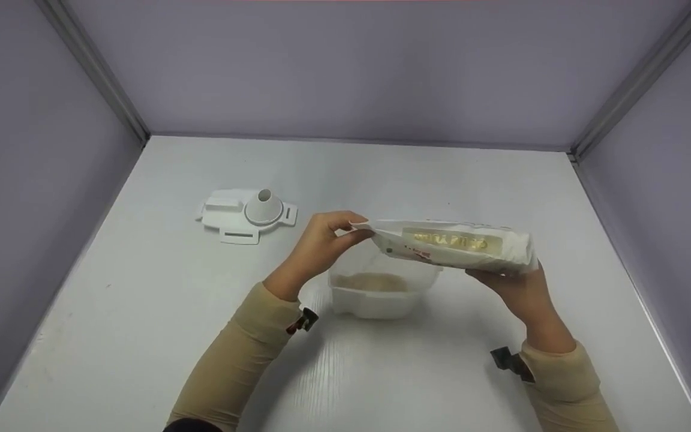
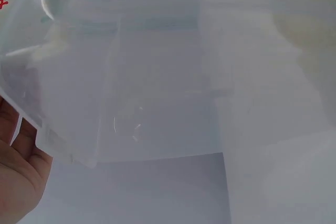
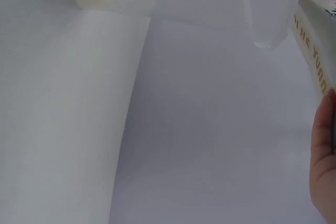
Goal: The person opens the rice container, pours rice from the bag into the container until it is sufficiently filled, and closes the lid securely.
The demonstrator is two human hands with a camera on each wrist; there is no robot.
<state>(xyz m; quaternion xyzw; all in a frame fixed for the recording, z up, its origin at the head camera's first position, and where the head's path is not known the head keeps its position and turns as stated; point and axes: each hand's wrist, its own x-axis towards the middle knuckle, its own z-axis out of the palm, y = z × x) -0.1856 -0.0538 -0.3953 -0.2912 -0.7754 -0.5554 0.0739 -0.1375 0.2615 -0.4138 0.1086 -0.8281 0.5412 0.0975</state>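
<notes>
A white plastic bag with gold lettering and red print lies nearly level in the air, its left end over a translucent plastic container. My left hand pinches the bag's left end between thumb and fingers. At the other end my right hand grips the bag from below; part of that hand is hidden behind it. Pale beige contents cover the container's bottom, too blurred to tell their kind. The left wrist view shows the container's clear wall close up, beside my left hand.
Left of the container, a white lid with slotted side tabs lies on the white table. A cone-shaped white piece stands on the lid. Grey-purple panels enclose the table at the back and both sides.
</notes>
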